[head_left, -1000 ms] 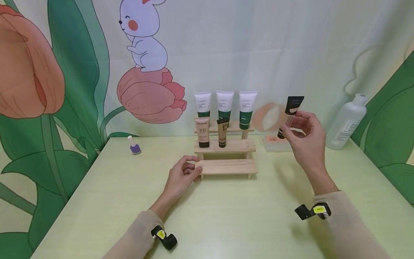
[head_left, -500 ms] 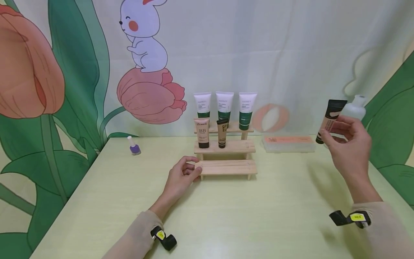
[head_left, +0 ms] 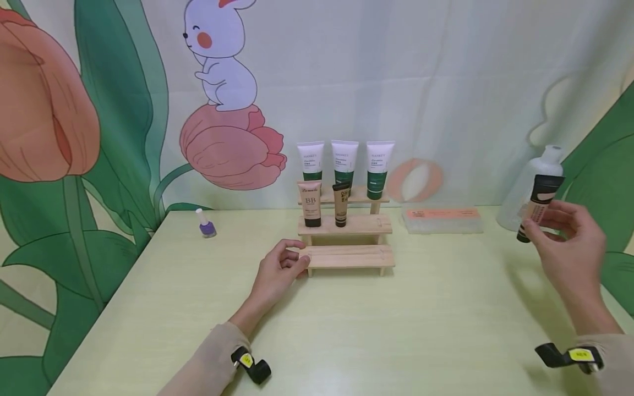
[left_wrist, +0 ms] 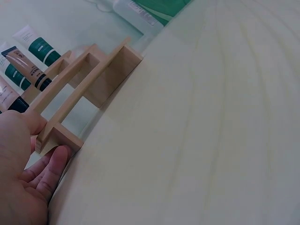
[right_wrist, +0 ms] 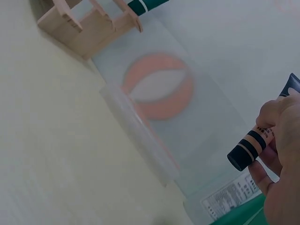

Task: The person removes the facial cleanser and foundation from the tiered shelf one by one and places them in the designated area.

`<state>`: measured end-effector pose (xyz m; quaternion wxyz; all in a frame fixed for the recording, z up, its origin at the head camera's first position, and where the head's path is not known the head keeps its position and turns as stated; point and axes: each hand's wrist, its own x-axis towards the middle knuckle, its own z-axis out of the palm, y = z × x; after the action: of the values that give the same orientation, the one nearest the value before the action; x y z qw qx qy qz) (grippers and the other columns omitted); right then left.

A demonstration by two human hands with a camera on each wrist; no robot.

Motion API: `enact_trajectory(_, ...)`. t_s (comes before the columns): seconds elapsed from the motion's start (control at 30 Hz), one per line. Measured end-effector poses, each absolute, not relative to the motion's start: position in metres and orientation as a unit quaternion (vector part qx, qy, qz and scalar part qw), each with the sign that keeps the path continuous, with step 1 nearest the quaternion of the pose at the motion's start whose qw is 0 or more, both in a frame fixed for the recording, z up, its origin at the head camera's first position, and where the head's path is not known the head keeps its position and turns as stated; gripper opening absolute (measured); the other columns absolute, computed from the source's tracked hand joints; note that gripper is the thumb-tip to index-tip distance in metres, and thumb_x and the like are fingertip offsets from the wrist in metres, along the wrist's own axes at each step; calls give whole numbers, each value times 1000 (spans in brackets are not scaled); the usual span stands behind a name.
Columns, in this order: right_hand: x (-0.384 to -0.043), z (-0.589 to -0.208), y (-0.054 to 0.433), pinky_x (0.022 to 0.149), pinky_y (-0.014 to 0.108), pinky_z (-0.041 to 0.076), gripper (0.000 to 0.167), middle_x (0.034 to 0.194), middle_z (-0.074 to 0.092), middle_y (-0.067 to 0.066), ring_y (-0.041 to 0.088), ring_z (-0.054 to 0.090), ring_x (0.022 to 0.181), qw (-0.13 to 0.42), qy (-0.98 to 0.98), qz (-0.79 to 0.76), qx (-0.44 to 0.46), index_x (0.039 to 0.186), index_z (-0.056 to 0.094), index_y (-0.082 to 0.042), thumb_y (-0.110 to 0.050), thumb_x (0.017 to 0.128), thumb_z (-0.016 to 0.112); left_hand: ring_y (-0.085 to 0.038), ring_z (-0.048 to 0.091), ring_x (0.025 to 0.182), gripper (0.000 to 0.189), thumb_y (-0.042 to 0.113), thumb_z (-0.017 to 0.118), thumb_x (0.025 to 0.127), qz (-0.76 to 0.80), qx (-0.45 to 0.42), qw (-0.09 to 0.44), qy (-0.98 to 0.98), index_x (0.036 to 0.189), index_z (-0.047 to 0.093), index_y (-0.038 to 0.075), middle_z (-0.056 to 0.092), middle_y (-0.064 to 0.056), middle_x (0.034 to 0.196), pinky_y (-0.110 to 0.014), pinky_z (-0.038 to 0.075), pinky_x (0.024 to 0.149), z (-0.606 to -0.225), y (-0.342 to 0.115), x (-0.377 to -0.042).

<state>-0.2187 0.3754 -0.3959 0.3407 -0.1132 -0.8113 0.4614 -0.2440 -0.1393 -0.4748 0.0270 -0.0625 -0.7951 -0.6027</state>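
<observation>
Head view: where does the tube [head_left: 537, 208] lie from the right hand [head_left: 574, 245]?

It is at the fingertips, on the left side of this hand, pinched between the thumb and the fingers. It stays in front of the bottle [head_left: 516, 202] and looks lifted off the table [head_left: 396, 330].

And its long axis?

Almost upright, but tilted: the black flat end [head_left: 547, 187] is up and leans to the right, the cap [right_wrist: 240, 158] is down.

Which hand is nearer to the wooden rack [head_left: 369, 221]?

Left hand [head_left: 274, 269]. It grips the left end of the lowest step [head_left: 351, 256], thumb on top. The right hand is well apart, to the right; the flat box [head_left: 442, 223] lies between, farther back.
</observation>
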Motion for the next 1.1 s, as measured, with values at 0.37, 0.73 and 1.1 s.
enact_trajectory(0.37, -211, -430, 406, 82, 1, 47, 54, 105, 59, -29, -13, 59, 96, 282, -844, 439, -127, 152, 60, -9, -15, 102, 81, -21, 73, 83, 30, 20, 80, 106, -597, -60, 29, -800, 134, 71, 18, 77, -8, 103, -27, 56, 72, -474, -139, -244)
enact_trajectory(0.73, -205, -459, 423, 76, 1, 47, 49, 98, 58, -30, -14, 57, 89, 264, -859, 420, -130, 144, 64, -4, -13, 100, 82, -21, 74, 83, 30, 19, 80, 106, -595, -55, 27, -801, 134, 70, 18, 78, -7, 102, -28, 57, 72, -474, -139, -245)
enact_trajectory(1.1, -206, -475, 430, 72, 2, 49, 44, 93, 61, -31, -12, 58, 85, 255, -854, 436, -123, 138, 70, -2, -13, 98, 85, -21, 75, 84, 30, 18, 80, 106, -600, -58, 26, -797, 134, 70, 17, 77, -8, 103, -28, 58, 73, -473, -139, -244)
